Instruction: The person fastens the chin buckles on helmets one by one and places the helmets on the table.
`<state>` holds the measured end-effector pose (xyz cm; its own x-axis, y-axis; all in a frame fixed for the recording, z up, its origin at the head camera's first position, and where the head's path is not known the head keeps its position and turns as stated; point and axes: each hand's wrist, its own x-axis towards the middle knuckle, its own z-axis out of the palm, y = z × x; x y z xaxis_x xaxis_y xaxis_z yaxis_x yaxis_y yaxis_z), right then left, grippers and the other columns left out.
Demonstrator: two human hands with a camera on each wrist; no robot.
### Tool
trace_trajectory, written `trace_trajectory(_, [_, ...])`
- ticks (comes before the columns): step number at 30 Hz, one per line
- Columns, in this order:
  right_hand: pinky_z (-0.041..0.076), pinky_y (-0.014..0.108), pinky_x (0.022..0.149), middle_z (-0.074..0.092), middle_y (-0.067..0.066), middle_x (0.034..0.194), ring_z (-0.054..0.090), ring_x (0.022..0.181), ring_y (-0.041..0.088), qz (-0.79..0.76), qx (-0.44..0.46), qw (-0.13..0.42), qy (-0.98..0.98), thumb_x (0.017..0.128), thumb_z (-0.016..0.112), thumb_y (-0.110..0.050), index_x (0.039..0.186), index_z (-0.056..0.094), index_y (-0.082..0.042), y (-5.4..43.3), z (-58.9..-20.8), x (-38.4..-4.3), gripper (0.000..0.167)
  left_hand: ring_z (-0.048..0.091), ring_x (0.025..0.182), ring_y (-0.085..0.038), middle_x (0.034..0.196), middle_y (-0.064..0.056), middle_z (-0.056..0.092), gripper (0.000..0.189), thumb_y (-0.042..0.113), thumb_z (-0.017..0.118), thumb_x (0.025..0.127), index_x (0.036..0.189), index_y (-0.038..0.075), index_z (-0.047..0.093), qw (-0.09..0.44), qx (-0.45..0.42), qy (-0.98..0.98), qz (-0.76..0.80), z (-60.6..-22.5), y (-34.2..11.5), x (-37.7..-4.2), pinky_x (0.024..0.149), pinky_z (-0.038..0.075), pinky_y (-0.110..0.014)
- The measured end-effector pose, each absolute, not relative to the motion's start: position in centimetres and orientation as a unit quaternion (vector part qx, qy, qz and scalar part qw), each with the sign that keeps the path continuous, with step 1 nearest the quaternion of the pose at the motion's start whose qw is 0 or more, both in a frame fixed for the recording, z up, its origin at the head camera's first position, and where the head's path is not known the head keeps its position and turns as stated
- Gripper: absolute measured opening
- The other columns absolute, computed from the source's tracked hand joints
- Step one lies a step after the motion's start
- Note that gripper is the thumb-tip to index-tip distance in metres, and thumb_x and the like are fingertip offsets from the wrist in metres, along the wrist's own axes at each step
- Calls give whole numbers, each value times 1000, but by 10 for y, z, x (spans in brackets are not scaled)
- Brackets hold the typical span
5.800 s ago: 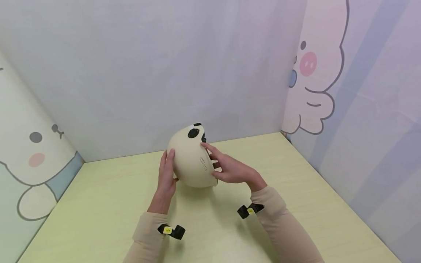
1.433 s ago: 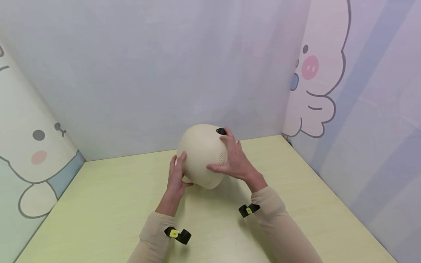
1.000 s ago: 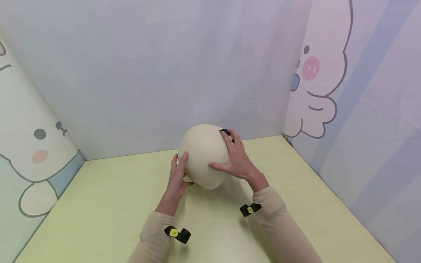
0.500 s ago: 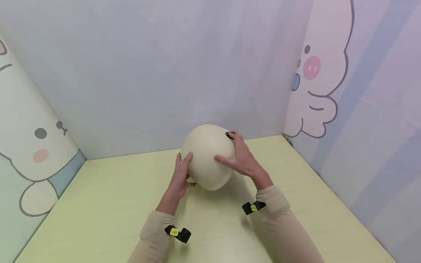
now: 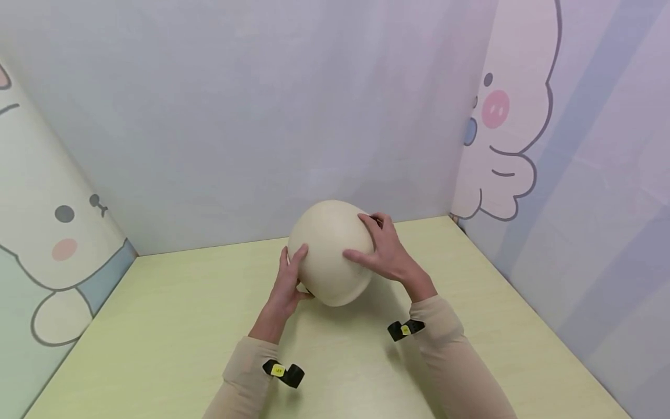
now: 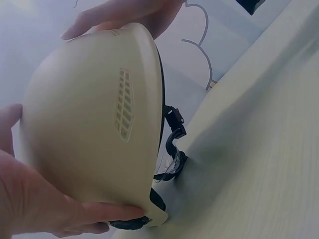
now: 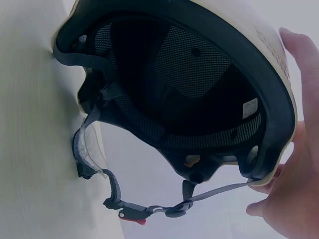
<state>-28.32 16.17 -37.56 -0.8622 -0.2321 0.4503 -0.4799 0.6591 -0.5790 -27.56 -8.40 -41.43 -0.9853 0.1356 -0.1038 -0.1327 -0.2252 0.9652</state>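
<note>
A cream-coloured helmet (image 5: 331, 247) is held near the back of the table, its smooth crown toward me in the head view. My left hand (image 5: 285, 285) grips its left side, thumb low and fingers spread up the shell. My right hand (image 5: 388, 253) holds the other side, thumb on the shell and fingers bent over toward the rim. A slatted vent (image 6: 123, 105) shows in the left wrist view. The right wrist view looks into the black padded liner (image 7: 192, 62). Below it hangs the chin strap (image 7: 114, 186) with a black-and-red buckle (image 7: 132, 218).
The pale wooden table (image 5: 188, 326) runs back to a grey-lilac curtain (image 5: 225, 116). Curtains with cartoon animals stand on the left and right sides. A black wrist camera (image 5: 285, 372) is strapped to the left sleeve, another wrist camera (image 5: 403, 330) to the right one.
Between my hands the helmet has turned, taking the side vent and black round fitting out of the head view. It sits slightly further right. My right hand has moved along with it, shifting its fingers.
</note>
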Motion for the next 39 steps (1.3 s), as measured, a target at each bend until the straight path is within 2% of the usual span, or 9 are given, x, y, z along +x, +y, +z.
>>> trace_trajectory(5, [44, 57, 99, 21, 17, 151, 37, 131, 36, 388, 183, 148, -891, 85, 72, -53, 157, 32, -17, 164, -377, -285, 90, 16, 144, -51, 160, -24, 12, 96, 52, 61, 93, 161, 26, -2, 79, 7, 622, 779, -415, -81, -276, 88, 33, -80])
trace_trajectory(13, [40, 61, 102, 17, 19, 157, 27, 139, 40, 379, 177, 122, -900, 87, 69, -57, 160, 24, -18, 166, -381, -286, 95, 16, 141, -57, 161, -23, 8, 95, 50, 61, 94, 161, 27, -3, 77, 11, 636, 768, -416, -81, -276, 89, 35, -79])
trace_trajectory(20, [42, 57, 102, 23, 16, 153, 43, 129, 39, 388, 167, 97, -901, 85, 70, -61, 161, 21, -21, 170, -380, -287, 99, 22, 143, -49, 163, -18, 11, 95, 50, 64, 93, 162, 30, 2, 72, 12, 650, 756, -416, -85, -278, 91, 37, -76])
trace_trajectory(25, [43, 55, 102, 24, 15, 151, 45, 127, 38, 391, 162, 80, -902, 84, 69, -65, 161, 19, -23, 171, -382, -288, 101, 25, 143, -46, 162, -21, 18, 95, 48, 67, 92, 162, 31, 5, 66, 4, 656, 752, -415, -86, -277, 91, 38, -75])
trace_trajectory(34, [39, 56, 106, 30, 15, 153, 39, 134, 34, 362, 188, 81, -909, 85, 69, -61, 160, 21, -13, 174, -381, -287, 102, 29, 141, -46, 159, -24, 22, 94, 45, 70, 91, 162, 31, 9, 65, 8, 656, 752, -419, -86, -279, 95, 35, -75])
trace_trajectory(39, [39, 57, 106, 31, 18, 151, 41, 133, 36, 353, 190, 74, -913, 85, 70, -60, 161, 18, -14, 175, -381, -286, 103, 32, 140, -46, 159, -23, 24, 96, 46, 71, 91, 162, 31, 8, 64, 18, 667, 742, -420, -85, -279, 97, 33, -74])
